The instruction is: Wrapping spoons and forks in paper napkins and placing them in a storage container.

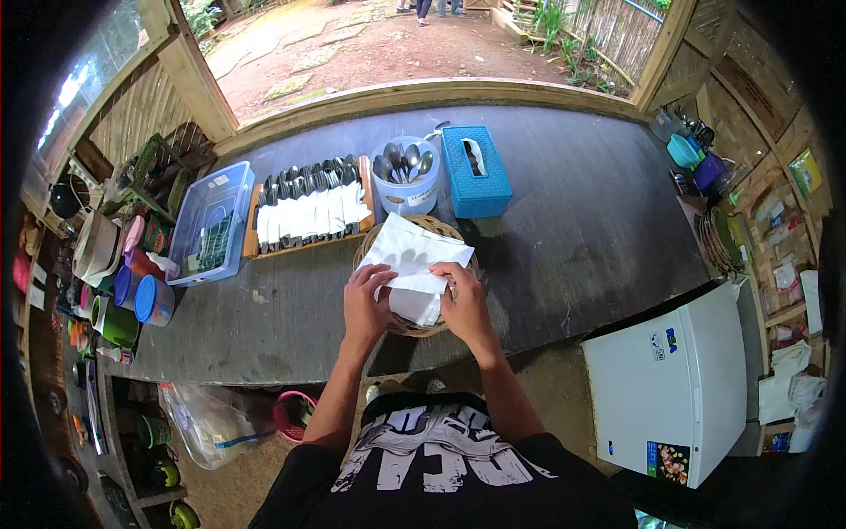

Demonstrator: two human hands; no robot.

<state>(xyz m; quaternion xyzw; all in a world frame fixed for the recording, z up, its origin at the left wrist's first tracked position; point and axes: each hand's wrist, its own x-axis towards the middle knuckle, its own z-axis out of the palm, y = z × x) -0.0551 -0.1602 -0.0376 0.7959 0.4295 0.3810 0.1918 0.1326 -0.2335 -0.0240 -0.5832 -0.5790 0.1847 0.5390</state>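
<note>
Between my two hands is a white paper napkin (418, 283), over a round woven rattan plate (468, 238). My left hand (367, 297) pinches the napkin's left edge, and my right hand (464, 301) grips its right edge. More white paper (413, 244) spreads beneath it on the plate, partly hidden by the hands. Just behind the plate stands a clear plastic tub (410, 182) with several metal spoons in it. To its left, a wooden tray (363, 178) bears rows of cutlery wrapped in white napkins (310, 215).
The dark countertop (581, 218) carries a blue woven tissue box (477, 173) and a clear plastic box (213, 225). Lidded containers (154, 301) crowd the left end. A white chest freezer (651, 390) stands at the lower right. A pink basket (291, 416) sits below the counter.
</note>
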